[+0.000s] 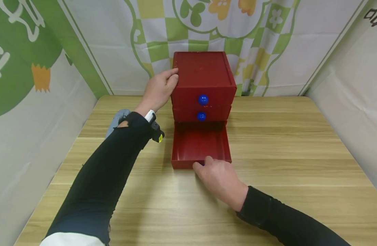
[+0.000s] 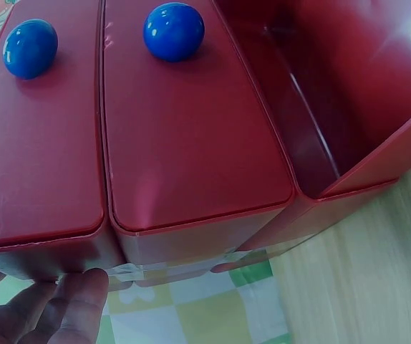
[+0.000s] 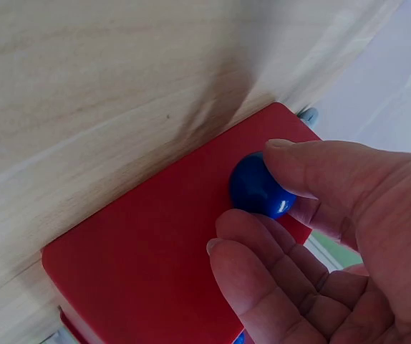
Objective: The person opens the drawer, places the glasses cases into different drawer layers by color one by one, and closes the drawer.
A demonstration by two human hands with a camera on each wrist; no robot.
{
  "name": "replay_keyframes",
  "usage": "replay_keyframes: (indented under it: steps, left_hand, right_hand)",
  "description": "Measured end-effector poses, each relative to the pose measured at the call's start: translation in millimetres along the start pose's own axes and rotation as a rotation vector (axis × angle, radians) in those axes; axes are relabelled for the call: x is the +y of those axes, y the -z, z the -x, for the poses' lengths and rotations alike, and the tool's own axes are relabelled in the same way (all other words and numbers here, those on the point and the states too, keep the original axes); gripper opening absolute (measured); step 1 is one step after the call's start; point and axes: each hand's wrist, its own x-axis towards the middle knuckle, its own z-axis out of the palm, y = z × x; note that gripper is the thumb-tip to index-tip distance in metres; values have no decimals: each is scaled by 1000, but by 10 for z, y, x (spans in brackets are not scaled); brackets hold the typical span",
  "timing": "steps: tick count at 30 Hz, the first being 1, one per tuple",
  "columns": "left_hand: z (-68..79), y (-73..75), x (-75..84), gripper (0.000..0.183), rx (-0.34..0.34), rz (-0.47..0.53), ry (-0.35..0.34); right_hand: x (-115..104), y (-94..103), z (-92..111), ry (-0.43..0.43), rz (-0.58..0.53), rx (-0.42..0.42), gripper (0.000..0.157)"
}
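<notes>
A red drawer cabinet (image 1: pixel 203 70) stands on the wooden table with its two upper drawers closed. Its bottom drawer (image 1: pixel 200 145) is pulled far out, and nothing lies inside. My right hand (image 1: pixel 220 179) pinches that drawer's round blue knob (image 3: pixel 255 188) between thumb and fingers. Against the cabinet's upper left side rests my left hand (image 1: pixel 159 89), its fingers (image 2: pixel 80 301) touching the side wall. Two more blue knobs show on the upper drawer (image 2: pixel 30 49) and the middle drawer (image 2: pixel 174 31).
A grey-blue object (image 1: pixel 117 121) lies at the table's left, partly hidden by my left forearm. Behind the cabinet hangs a green and white checked curtain (image 1: pixel 157 51). White fabric walls (image 1: pixel 345 89) border the wooden table (image 1: pixel 283 147).
</notes>
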Motion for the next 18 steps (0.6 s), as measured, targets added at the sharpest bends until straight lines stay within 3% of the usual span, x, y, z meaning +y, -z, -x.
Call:
replay_keyframes:
  steps: [18]
  left_hand:
    - [7,2,8,55,-7,4,6]
  right_hand:
    - [-45,28,47,1,-29,9,15]
